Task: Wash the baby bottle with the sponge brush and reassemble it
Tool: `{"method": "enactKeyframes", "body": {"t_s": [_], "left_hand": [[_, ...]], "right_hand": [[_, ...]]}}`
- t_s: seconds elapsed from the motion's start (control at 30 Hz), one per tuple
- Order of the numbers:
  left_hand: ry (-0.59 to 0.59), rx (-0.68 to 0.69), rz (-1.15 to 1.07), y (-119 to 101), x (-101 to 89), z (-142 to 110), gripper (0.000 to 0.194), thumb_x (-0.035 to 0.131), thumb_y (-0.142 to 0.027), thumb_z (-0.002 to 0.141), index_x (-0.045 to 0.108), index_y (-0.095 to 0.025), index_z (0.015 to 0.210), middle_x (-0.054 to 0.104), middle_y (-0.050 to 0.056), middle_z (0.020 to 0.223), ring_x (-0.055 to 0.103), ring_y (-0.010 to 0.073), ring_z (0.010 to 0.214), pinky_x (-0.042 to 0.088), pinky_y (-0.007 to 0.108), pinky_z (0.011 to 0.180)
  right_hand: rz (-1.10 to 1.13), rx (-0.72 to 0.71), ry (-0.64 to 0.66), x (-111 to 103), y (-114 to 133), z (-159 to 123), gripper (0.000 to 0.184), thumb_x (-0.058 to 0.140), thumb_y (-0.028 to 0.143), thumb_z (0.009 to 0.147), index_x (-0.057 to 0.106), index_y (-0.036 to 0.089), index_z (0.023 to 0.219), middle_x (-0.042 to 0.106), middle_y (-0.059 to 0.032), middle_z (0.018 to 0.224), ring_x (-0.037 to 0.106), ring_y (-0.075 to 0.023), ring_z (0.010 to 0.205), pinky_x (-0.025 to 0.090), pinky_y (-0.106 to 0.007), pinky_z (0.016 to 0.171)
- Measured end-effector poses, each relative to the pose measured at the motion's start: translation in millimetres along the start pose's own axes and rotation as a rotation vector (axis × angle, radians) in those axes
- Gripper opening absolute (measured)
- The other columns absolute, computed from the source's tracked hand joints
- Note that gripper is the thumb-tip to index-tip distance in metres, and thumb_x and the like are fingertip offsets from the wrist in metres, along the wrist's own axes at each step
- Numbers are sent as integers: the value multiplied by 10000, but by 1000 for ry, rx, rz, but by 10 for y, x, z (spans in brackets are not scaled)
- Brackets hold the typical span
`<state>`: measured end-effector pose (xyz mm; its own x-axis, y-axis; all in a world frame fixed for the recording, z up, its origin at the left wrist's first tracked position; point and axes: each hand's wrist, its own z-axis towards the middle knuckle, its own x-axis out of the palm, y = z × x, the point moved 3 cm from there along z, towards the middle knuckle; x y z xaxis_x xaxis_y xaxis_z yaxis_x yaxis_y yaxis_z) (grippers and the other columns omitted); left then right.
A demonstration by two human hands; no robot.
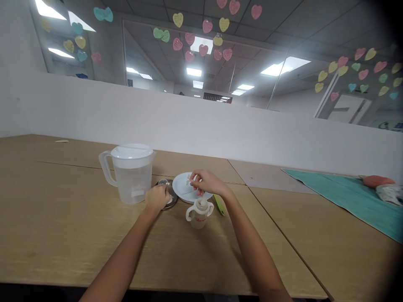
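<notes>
Bottle point(198, 224), two-handled, stands on the desk point(176, 260), lower centre of frame; red lettering point(200, 219) on its front, too small to read. Jug point(132, 172), left of centre, bears a white label point(137, 191), text not legible. Heart notes point(234, 7) along the top, writing unreadable. Right hand point(201, 183) bent at the wrist above the bottle, fingertips closed on a small clear piece point(188, 180) before the plate point(180, 187). Left hand point(156, 197) curled, palm down, at the tray point(173, 201); cannot tell its hold.

The right hand point(204, 182) pinches a small clear piece point(188, 180) over a plate point(183, 191).
</notes>
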<state>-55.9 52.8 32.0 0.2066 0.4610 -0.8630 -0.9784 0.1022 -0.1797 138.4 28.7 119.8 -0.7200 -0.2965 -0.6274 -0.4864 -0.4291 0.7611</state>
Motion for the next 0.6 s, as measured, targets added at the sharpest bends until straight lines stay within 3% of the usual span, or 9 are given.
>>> {"method": "enactKeyframes", "body": {"t_s": [0.17,0.3,0.4,0.5,0.6], "left_hand": [[-251,-28,-157,-4,-129,-43,198,379,-188,792,575,-188,764,625,62,830,574,202,765,365,274,601],[-413,51,-411,-83,-158,-74,173,363,-114,754,519,-187,756,575,44,804,537,177,770,379,268,674],[-479,89,-575,-120,-146,-77,184,336,-80,735,486,-185,756,539,38,781,513,171,778,383,275,733],[-502,79,-705,-141,-126,-75,179,334,-80,726,478,-185,749,522,26,757,494,165,761,375,275,724],[-498,30,-968,-186,-103,-74,123,388,-121,716,491,-187,734,519,-3,705,484,140,692,373,247,665]], "right_hand": [[-141,-17,81,-49,-44,-43,124,524,115,729,496,178,832,595,13,771,566,-73,509,428,-171,433],[-449,-46,141,-129,10,-105,97,585,196,700,512,166,756,580,5,753,542,-101,625,384,-192,516],[-578,-6,183,-206,22,-166,194,650,280,662,545,163,776,583,-11,787,531,-129,703,367,-209,557],[-524,50,234,-237,15,-226,392,719,339,604,574,172,928,600,-30,894,550,-148,774,400,-225,618],[-455,5,192,-157,71,-237,554,721,402,619,545,191,1100,599,-55,984,560,-168,851,424,-254,692]]}}
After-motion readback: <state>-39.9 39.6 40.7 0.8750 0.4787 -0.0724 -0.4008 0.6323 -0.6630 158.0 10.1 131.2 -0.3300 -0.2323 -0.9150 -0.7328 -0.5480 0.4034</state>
